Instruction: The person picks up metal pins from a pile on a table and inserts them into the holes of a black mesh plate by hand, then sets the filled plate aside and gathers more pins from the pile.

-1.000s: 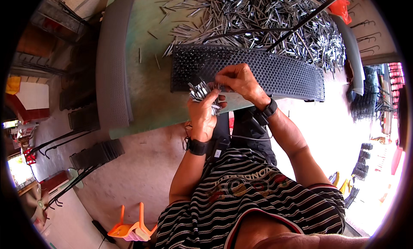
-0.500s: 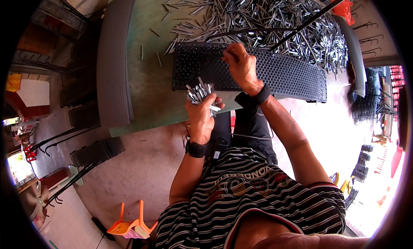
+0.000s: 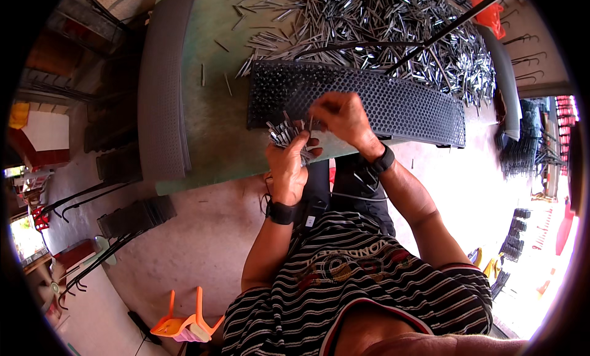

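My left hand (image 3: 286,166) is closed round a bunch of short silvery metal rods (image 3: 283,133), their ends sticking up past the fingers. Just to its right, my right hand (image 3: 347,119) has thumb and fingertips pinched on a single metal rod (image 3: 310,123), close beside the bunch. Beyond both hands lies a long black perforated tray (image 3: 399,105) with rows of round holes. Its left part looks darker, with small shiny bits in many holes; the right part shows bare holes.
A large loose heap of metal rods (image 3: 393,30) covers the far side of the green table (image 3: 212,116). Over the heap runs a slanting black bar (image 3: 455,27). Grey perforated sheets (image 3: 163,91) line the table's left edge. An orange plastic chair (image 3: 184,325) stands lower left.
My right hand has come from above the tray toward me, down beside the bunch, and now pinches a rod there. My left hand has stayed almost still.
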`<state>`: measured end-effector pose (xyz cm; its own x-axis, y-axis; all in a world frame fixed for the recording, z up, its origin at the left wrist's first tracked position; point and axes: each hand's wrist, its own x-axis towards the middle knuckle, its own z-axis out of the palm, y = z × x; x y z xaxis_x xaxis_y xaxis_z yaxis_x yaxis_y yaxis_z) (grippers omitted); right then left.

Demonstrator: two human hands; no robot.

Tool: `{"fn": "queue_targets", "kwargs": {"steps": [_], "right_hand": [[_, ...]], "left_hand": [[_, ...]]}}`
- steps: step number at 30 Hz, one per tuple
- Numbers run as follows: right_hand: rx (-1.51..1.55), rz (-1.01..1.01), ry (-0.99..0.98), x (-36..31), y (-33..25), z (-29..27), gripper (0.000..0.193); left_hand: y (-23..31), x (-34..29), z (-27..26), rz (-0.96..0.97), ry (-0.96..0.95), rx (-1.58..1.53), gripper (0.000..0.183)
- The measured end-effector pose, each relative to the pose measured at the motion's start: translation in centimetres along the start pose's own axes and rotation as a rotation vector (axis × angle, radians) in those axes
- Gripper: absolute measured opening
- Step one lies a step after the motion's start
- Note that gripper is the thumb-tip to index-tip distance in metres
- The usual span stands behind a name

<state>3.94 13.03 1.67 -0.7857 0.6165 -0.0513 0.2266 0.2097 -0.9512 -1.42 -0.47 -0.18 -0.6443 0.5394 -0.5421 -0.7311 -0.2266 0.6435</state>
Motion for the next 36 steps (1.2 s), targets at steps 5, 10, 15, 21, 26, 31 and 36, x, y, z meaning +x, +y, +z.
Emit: {"fn": "queue_targets", "kwargs": {"steps": [5,10,15,21,26,31,36], "right_hand": [[0.064,-0.234,0.387,1.8,-0.4,0.7,0.009],[-0.131,-0.381,0.383,3.0,1.6,1.4,0.007],[-0.275,-0.435,0.340,3.2,1.9,1.3,0.010],[-0.545,-0.588,0.307,3.5,2.1,0.8,0.005],[-0.578,-0.440,0.242,2.3,0.6,0.8,0.013],[-0.224,-0.078,-0.229,-0.2,-0.2,0.7,0.013],[0.022,-0.019,0.157,0.7,-1.3,0.6,0.008]], "left_hand": [[-0.6,0.7,-1.3,0.024,-0.136,-0.051,0.023],[-0.1,0.4,-1.5,-0.031,-0.065,-0.051,0.024],[0.2,0.4,-1.8,-0.033,-0.010,-0.015,0.021],[0.6,0.2,-1.6,-0.033,0.017,-0.025,0.021],[0.7,0.1,-1.4,-0.039,0.022,-0.044,0.020],[0.2,0.3,-1.3,-0.019,0.007,0.013,0.023],[0.1,0.2,-1.6,-0.012,-0.023,0.034,0.025]]}}
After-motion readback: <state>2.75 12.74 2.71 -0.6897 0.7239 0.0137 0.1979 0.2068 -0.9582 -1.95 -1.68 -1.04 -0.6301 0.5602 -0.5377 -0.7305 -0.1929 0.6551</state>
